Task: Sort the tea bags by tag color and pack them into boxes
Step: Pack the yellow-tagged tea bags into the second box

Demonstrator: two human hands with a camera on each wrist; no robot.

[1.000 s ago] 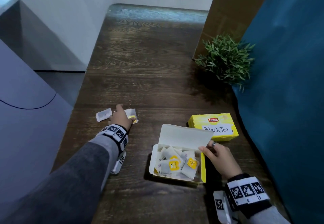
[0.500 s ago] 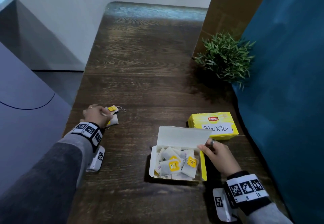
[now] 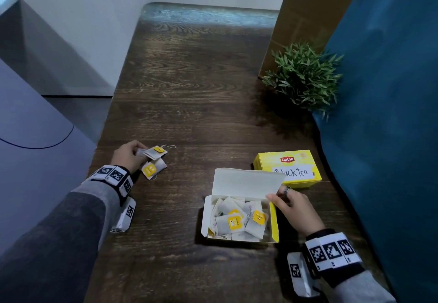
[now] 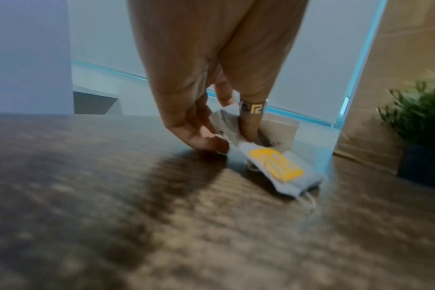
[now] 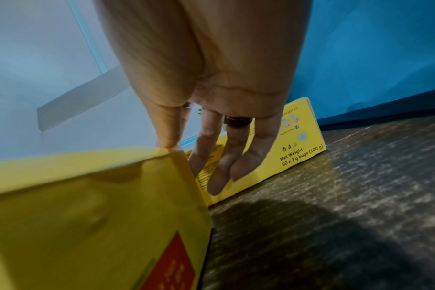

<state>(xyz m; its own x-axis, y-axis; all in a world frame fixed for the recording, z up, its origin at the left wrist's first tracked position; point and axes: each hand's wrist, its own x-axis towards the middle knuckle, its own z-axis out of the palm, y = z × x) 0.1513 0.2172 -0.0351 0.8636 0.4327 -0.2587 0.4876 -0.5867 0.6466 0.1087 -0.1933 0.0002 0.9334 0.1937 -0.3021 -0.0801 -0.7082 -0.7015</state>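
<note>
Fingers of the left hand pinched yellow-tagged tea bags off the tabletop; the right hand, its grip loose (fingers straight), steadied the open box to receive them

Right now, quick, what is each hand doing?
Left hand: pinching tea bags with yellow tags.
Right hand: fingers mostly straight, thumb on the open box, holding its lid up.
</note>
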